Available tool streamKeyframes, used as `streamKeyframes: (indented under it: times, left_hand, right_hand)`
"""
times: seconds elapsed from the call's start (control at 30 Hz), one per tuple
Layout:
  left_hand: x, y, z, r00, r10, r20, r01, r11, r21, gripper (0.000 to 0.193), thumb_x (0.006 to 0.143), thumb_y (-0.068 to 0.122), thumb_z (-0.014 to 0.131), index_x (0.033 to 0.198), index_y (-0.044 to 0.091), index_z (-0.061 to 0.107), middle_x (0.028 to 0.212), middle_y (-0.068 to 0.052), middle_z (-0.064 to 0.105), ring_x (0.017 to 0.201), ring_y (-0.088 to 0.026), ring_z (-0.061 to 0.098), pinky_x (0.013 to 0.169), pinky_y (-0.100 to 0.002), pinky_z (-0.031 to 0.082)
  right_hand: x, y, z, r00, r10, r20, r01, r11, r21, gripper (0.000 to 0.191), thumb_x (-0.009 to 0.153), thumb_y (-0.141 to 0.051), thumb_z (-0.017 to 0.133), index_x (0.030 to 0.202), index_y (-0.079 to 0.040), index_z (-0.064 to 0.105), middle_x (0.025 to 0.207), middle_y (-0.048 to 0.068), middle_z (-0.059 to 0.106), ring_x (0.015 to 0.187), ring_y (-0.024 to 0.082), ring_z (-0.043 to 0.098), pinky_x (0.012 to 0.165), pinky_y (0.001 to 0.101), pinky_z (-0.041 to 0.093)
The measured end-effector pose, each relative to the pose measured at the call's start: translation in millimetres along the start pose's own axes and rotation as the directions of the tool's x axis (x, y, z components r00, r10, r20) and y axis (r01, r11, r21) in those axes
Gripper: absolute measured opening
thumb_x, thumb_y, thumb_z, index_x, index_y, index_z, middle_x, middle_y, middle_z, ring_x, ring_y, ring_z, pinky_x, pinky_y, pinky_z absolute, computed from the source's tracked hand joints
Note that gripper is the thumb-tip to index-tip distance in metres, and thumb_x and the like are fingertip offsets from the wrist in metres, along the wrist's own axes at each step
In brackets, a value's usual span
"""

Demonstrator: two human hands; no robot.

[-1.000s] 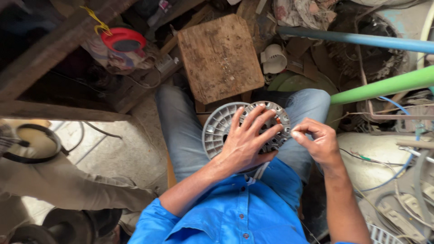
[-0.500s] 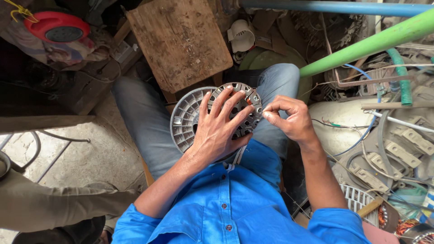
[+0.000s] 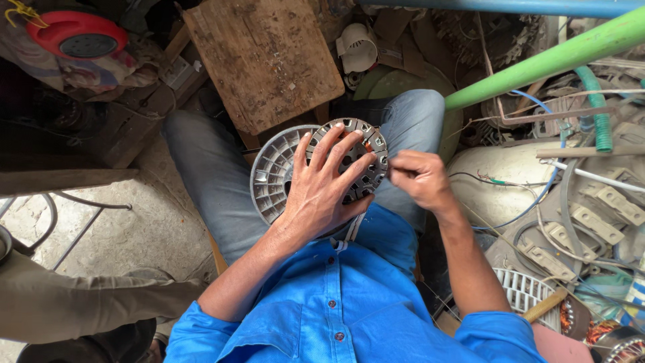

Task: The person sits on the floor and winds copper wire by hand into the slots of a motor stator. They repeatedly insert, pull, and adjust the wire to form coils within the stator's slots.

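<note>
A round grey fan motor stator [image 3: 359,134] with metal teeth and copper windings rests on a ribbed grey motor cover [image 3: 272,175] on my lap. My left hand [image 3: 326,188] lies spread flat over the stator, fingers apart, pressing it. My right hand [image 3: 420,178] is at the stator's right rim with its fingers pinched together, seemingly on a thin wire that is too fine to make out. I wear a blue shirt and grey jeans.
A worn wooden board [image 3: 262,57] lies ahead of my knees. A green pipe [image 3: 544,60] slants at upper right over white fan housings [image 3: 510,181], cables and scrap parts. A red round object [image 3: 77,33] sits upper left. Another person's khaki-clad leg [image 3: 87,302] is lower left.
The view has shifted left and down a little. My right hand has stayed at the stator's right rim, and my left hand remains spread on the stator.
</note>
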State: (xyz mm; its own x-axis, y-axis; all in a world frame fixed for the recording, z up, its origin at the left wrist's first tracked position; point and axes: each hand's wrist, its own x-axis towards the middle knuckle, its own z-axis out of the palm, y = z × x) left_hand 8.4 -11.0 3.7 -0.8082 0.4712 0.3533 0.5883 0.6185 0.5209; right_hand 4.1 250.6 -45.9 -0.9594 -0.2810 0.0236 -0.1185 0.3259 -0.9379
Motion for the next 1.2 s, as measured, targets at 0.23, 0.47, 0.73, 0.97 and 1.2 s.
streamKeyframes:
  times: [0.23,0.47,0.73,0.97,1.2]
  left_hand:
    - [-1.0,0.2,0.8,1.0,-0.004,-0.006,0.004,1.0,0.002,0.072,0.073,0.041,0.086,0.138,0.023,0.059,0.154,-0.007,0.044,0.15,-0.032,0.034,0.121,-0.066,0.024]
    - [-1.0,-0.1,2.4,1.0,-0.005,-0.007,0.005,1.0,-0.01,0.074,0.073,0.042,0.086,0.139,0.023,0.059,0.154,-0.007,0.044,0.15,-0.032,0.034,0.121,-0.067,0.024]
    - [-1.9,-0.6,2.4,1.0,-0.006,-0.012,0.006,1.0,-0.005,0.073,0.073,0.042,0.086,0.138,0.024,0.06,0.154,-0.007,0.044,0.15,-0.032,0.034,0.121,-0.067,0.024]
    - [-1.7,0.6,2.7,1.0,-0.013,-0.007,0.013,1.0,-0.007,0.072,0.072,0.04,0.086,0.137,0.024,0.06,0.154,-0.007,0.044,0.15,-0.032,0.034,0.12,-0.067,0.024]
    - [-3.0,1.3,4.0,1.0,-0.013,-0.001,0.013,1.0,-0.003,0.073,0.073,0.041,0.086,0.138,0.023,0.059,0.154,-0.007,0.044,0.15,-0.032,0.033,0.12,-0.067,0.023]
  right_hand:
    - [-1.6,-9.5,-1.5,0.996,-0.073,0.048,0.078,0.992,-0.1,0.007,0.085,0.0,0.074,0.09,0.005,0.071,0.069,0.002,0.055,0.061,0.008,0.048,0.056,0.0263,0.039]
    - [2.4,-24.1,-5.9,0.991,-0.129,0.028,0.131,0.989,-0.071,0.007,0.088,-0.003,0.074,0.09,0.004,0.072,0.075,0.004,0.064,0.069,0.011,0.059,0.064,0.0261,0.047]
    - [7.4,-37.6,-5.7,0.988,-0.155,0.023,0.157,0.98,-0.126,0.006,0.085,-0.001,0.073,0.089,0.003,0.071,0.075,0.005,0.064,0.068,0.011,0.059,0.064,0.0269,0.048]
    - [12.0,-48.4,-1.0,0.934,-0.358,-0.006,0.339,0.89,-0.304,0.008,0.084,0.001,0.075,0.088,0.0,0.068,0.078,0.008,0.064,0.07,0.018,0.061,0.067,0.0305,0.049]
    - [18.9,-65.5,6.2,0.836,-0.52,0.174,0.521,0.656,-0.545,0.016,0.091,-0.011,0.078,0.093,-0.002,0.066,0.088,0.009,0.063,0.08,0.026,0.06,0.071,0.0384,0.051]
